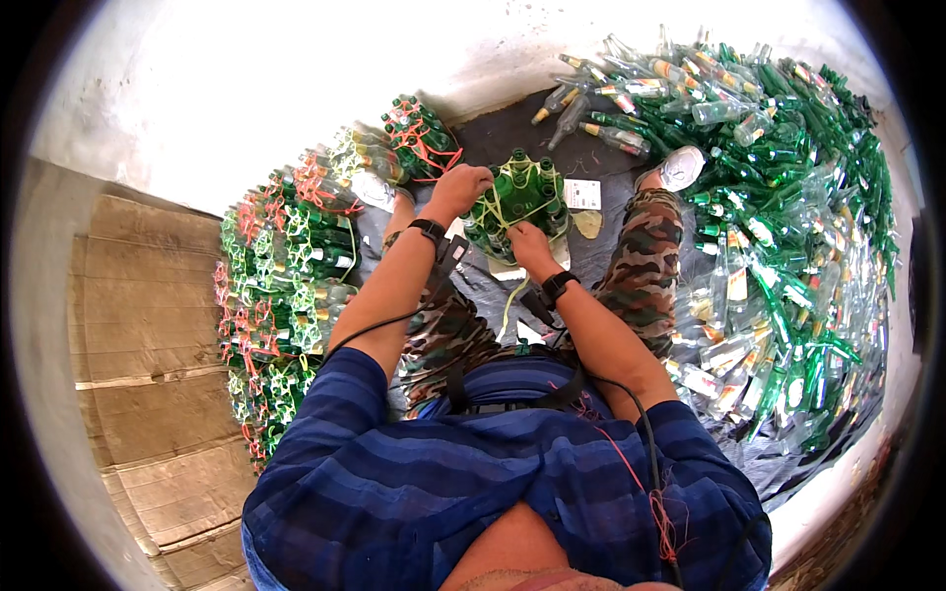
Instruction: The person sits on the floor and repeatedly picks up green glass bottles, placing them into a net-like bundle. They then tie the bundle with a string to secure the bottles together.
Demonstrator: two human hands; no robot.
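A bundle of upright green glass bottles stands between my feet, with yellow-green plastic twine wound around and across the necks. My left hand is at the bundle's upper left, its fingers pinching the twine. Low at the near side, my right hand grips the twine too, close against the bottles. From under the right hand a loose tail of twine trails down toward my lap. Part of a pale flat piece shows beneath the bundle; the rest is hidden.
Tied bottle bundles are stacked at the left, and one with red twine stands at the wall. Loose bottles form a large heap at the right. A white printed card lies on the dark sheet. Flattened cardboard lies far left.
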